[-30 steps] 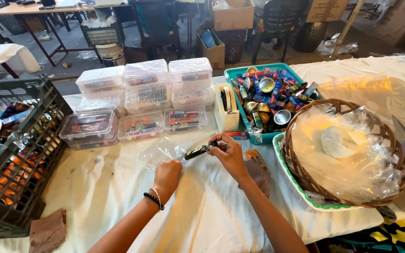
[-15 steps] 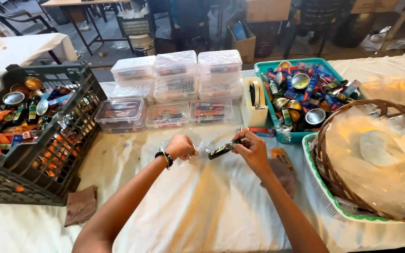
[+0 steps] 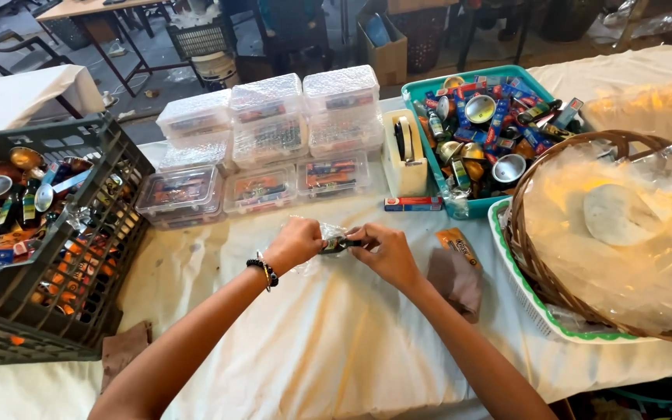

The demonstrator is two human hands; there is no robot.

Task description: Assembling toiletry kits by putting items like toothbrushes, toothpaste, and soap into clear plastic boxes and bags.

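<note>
My left hand point(image 3: 295, 243) and my right hand point(image 3: 386, 253) meet over the white cloth on the table point(image 3: 313, 350). Between them they grip a small dark bottle point(image 3: 337, 244) that lies sideways in a clear plastic wrap point(image 3: 328, 232). The left hand, with a dark bead bracelet at the wrist, closes on the wrap at one end. At the other end, the right hand's fingers pinch the bottle. Most of the bottle is hidden by fingers and wrap.
Stacked clear lidded boxes point(image 3: 262, 140) stand behind the hands, beside a white tape dispenser point(image 3: 404, 152). A teal tray point(image 3: 421, 105) holds small bottles and metal cups. A wicker basket point(image 3: 554, 280) lined with plastic sits right, a dark crate point(image 3: 79, 264) of items left. A brown cloth point(image 3: 454, 278) lies by my right wrist.
The hands have come closer together around the bottle, and more wrap covers it. The view has shifted slightly toward the right.
</note>
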